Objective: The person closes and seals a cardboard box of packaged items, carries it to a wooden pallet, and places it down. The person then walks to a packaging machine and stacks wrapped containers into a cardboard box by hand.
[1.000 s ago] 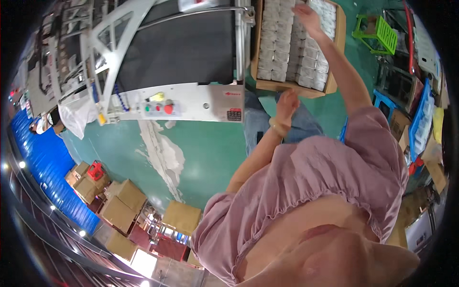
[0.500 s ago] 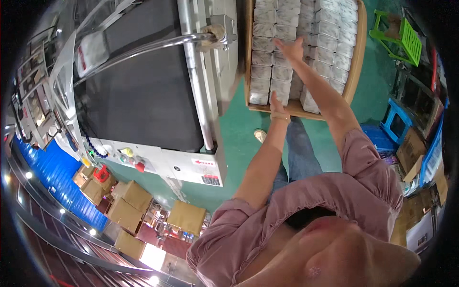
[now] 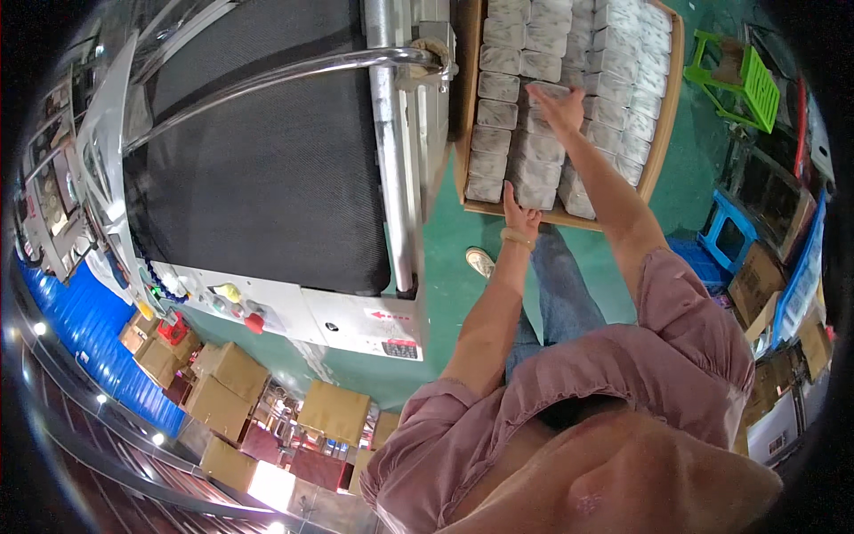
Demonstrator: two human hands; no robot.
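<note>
An open cardboard carton [image 3: 664, 116] stands on the floor ahead of me, packed with columns of small white, grey-marbled wrapped packs [image 3: 614, 76]. Between my two hands runs one short row of these packs [image 3: 537, 149], lying in the carton's middle. My left hand [image 3: 521, 216], with a bangle at its wrist, presses on the near end of that row, thumb along its left side. At the row's far end my right hand [image 3: 560, 110] curls over a pack, thumb and fingers spread around it. The undersides of the packs are hidden.
A machine with a black conveyor belt [image 3: 258, 151] and metal rails [image 3: 391, 160] stands close at the left of the carton. On the right are a green plastic stool [image 3: 756, 84] and a blue stool [image 3: 731, 233]. Brown cartons [image 3: 227, 392] are stacked at the lower left.
The row between my hands has shifted right over the former gap, away from the leftmost column. Both hands have moved slightly right and toward me with it.
</note>
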